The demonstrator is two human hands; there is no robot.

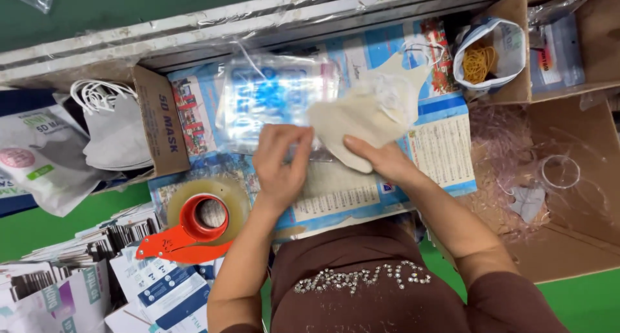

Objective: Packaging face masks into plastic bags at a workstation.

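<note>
My left hand point(281, 160) pinches the near edge of a clear plastic bag point(274, 97) with blue print, which lies on a printed paper sheet point(439, 152) covering the worktop. My right hand point(381, 157) holds a small stack of cream-coloured face masks point(368, 116) by their lower edge, just right of the bag's opening and partly over it. White ear loops point(420, 52) stick up from the far end of the stack.
A red tape dispenser point(194, 226) with a roll of clear tape sits at the near left. A cardboard box of grey masks point(116, 129) stands left. A bag of yellow rubber bands point(481, 62) is at the far right, above an open carton point(568, 197). Flat printed packets point(77, 275) pile at lower left.
</note>
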